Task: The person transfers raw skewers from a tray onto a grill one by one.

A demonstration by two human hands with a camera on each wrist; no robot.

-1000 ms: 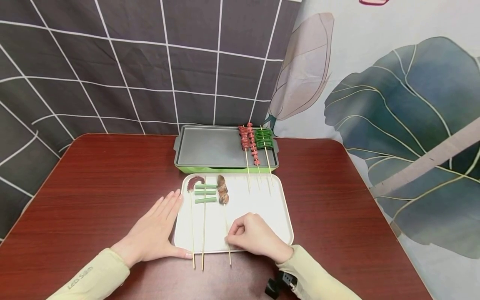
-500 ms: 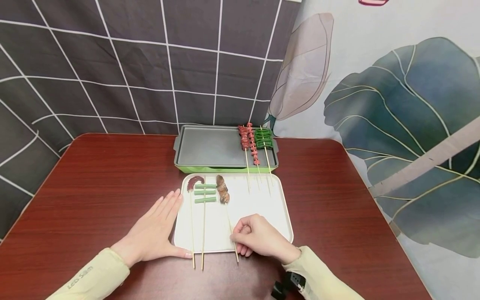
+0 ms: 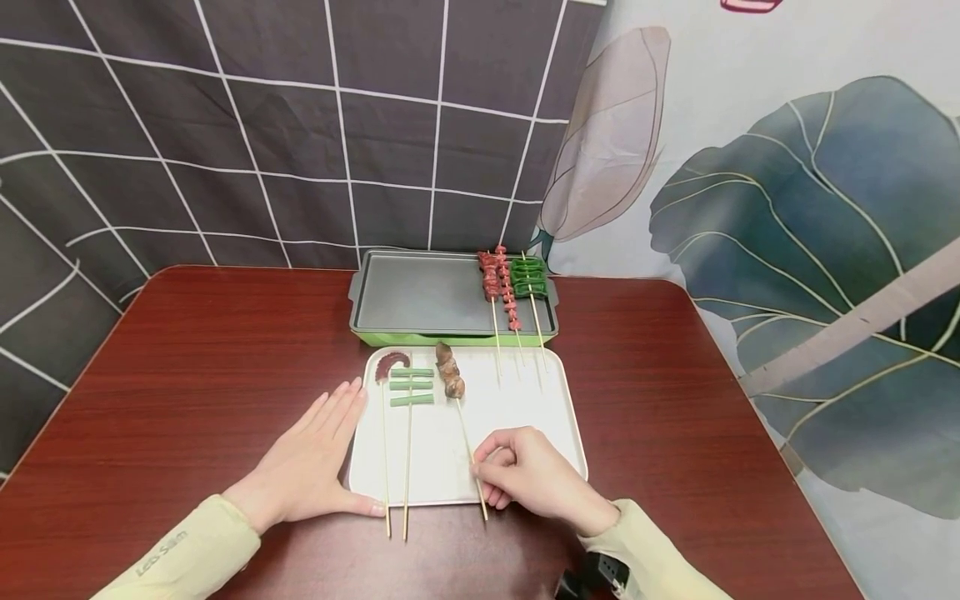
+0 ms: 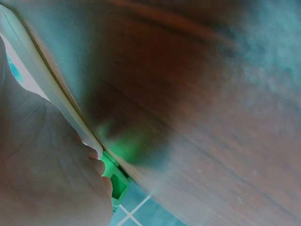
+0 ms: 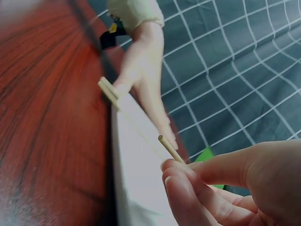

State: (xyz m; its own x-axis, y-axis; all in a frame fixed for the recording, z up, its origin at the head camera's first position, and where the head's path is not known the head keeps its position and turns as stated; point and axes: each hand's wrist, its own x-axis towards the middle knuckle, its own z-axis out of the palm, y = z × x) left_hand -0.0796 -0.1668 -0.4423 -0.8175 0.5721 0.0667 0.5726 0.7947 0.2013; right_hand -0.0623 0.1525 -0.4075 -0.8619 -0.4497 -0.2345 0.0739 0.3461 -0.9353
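My right hand [image 3: 528,475] pinches the lower stick of a skewer of brown meat pieces [image 3: 450,371] over the white tray [image 3: 517,417]. In the right wrist view the end of that stick [image 5: 170,148] sticks out past my fingertips. My left hand [image 3: 311,462] lies with straight fingers along the tray's left edge, thumb at its front left corner. The thumb is right at the stick of a dark red curled skewer [image 3: 392,364]. Beside it on the tray lies a skewer of green bean pieces [image 3: 412,386].
Behind the white tray stands a grey grill pan [image 3: 420,292] on a green base [image 3: 397,339]. At its right side lie a red meat skewer [image 3: 489,275], a pink skewer [image 3: 507,292] and a green pepper skewer [image 3: 528,277], their sticks reaching over the tray. A tiled-pattern cloth [image 3: 285,125] hangs behind.
My right hand has moved right with the brown meat skewer, whose stick now slants and whose meat end has shifted slightly right and up. My left hand has stayed in place.
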